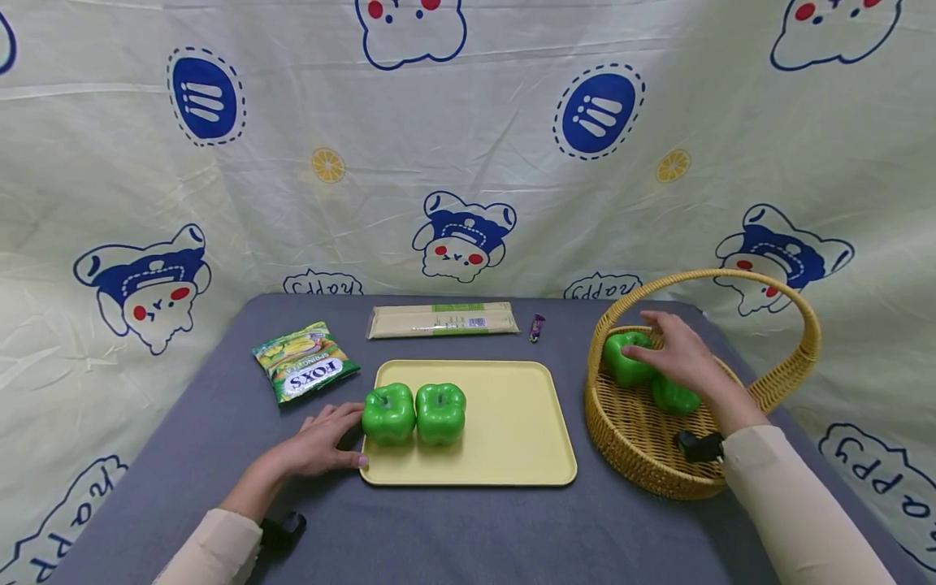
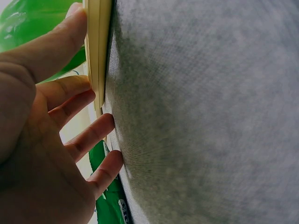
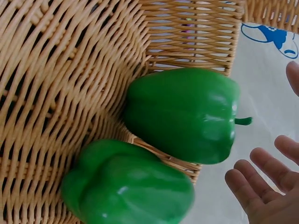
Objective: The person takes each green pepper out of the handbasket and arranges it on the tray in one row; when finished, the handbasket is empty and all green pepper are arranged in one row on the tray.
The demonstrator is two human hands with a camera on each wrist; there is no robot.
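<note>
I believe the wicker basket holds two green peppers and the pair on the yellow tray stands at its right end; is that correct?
Not quite: the pair of peppers on the yellow tray stands at its left end, as the head view shows; the wicker basket does hold two green peppers.

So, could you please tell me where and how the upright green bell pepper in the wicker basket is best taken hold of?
The upright green bell pepper is probably best gripped round its broad upper sides, from above: its stem points up, while the wall of the wicker basket and the second green bell pepper sit close by.
</note>
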